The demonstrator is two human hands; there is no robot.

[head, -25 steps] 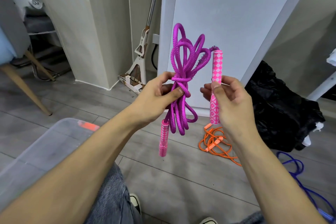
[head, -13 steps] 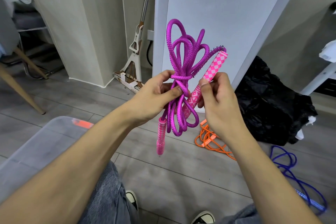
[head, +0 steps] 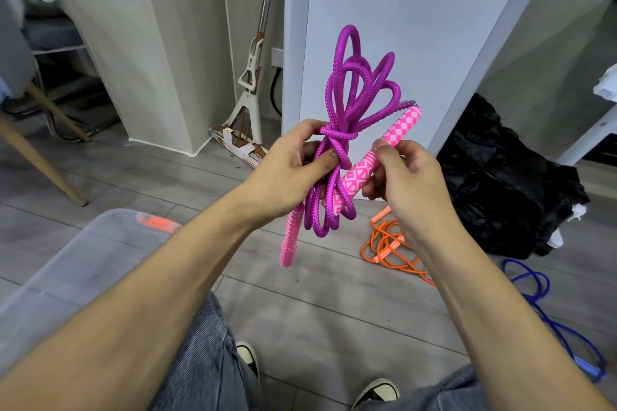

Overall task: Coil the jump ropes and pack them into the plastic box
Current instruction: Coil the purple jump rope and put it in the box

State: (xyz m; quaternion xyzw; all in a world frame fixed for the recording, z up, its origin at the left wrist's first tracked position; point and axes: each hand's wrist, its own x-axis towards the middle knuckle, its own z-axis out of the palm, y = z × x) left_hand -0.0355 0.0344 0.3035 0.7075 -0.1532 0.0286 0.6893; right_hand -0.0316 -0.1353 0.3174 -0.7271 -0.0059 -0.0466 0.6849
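Note:
A purple jump rope (head: 354, 100) is bundled in loops, with a wrap of rope round its middle. My left hand (head: 293, 167) pinches the bundle at that wrap. My right hand (head: 400, 173) holds one pink patterned handle (head: 364, 167), tilted, its lower end poking into the loops under the wrap. The second pink handle (head: 289, 240) hangs down below my left hand. The clear plastic box (head: 76, 264) with an orange latch stands on the floor at the lower left, partly hidden by my left arm.
An orange jump rope (head: 387, 250) lies on the floor below my right hand. A blue rope (head: 547, 310) trails at the right. A black bag (head: 507, 183) sits by the white panel. A mop (head: 250, 90) leans at the back; a chair leg (head: 50, 167) is at the left.
My right hand has tipped the pink handle from upright to slanted and brought its lower end in against the loops. My left hand keeps its hold on the wrap.

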